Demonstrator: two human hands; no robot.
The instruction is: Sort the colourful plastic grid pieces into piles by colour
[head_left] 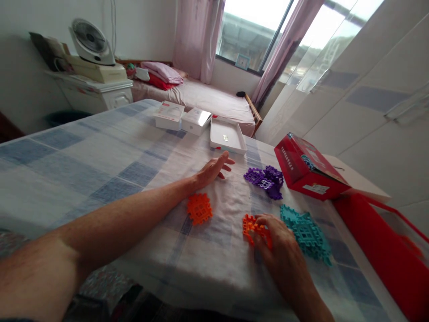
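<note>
My left hand (214,170) reaches across the tablecloth with its fingers apart, holding nothing. Below its wrist lies a flat orange interlocking tile (200,209) with notched edges. My right hand (276,239) has its thumb and fingers closed around some orange interlocking tiles (250,228) near the front of the table; the hand covers part of them. Just right of that hand is a pile of teal interlocking tiles (306,235). Farther back, a heap of purple interlocking tiles (266,180) rests between the left hand and a red box.
The red box (306,165) stands at the right, beside a red bag or case (372,250). At the back sit two white boxes (169,115) and a shallow white tray (241,145). A checked cloth (100,165) covers the table; a bed (214,96) is beyond it.
</note>
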